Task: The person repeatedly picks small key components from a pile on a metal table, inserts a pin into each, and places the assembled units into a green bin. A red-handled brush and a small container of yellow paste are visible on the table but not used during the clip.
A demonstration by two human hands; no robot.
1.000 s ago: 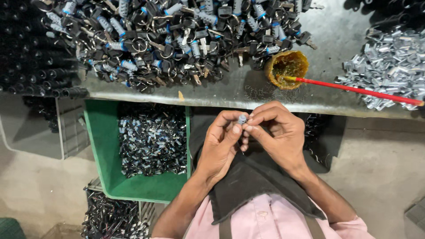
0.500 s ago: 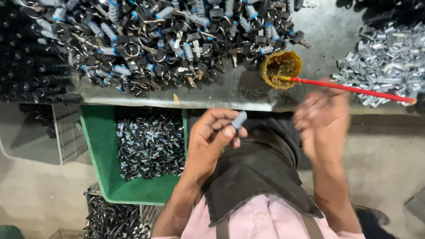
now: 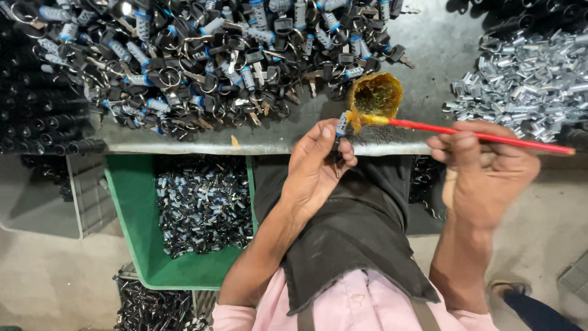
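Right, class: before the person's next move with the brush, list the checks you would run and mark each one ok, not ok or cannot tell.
1. Left hand has a firm grip on the small silver lock cylinder: ok.
2. Right hand holds the thin red-handled brush: ok.
3. Brush tip meets the cylinder: ok, they touch.
4. Small round pot of amber grease stands within reach on the grey metal bench: ok.
5. Green plastic bin of cylinders sits below the left hand: ok.
6. Cylinder fully coated: cannot tell.
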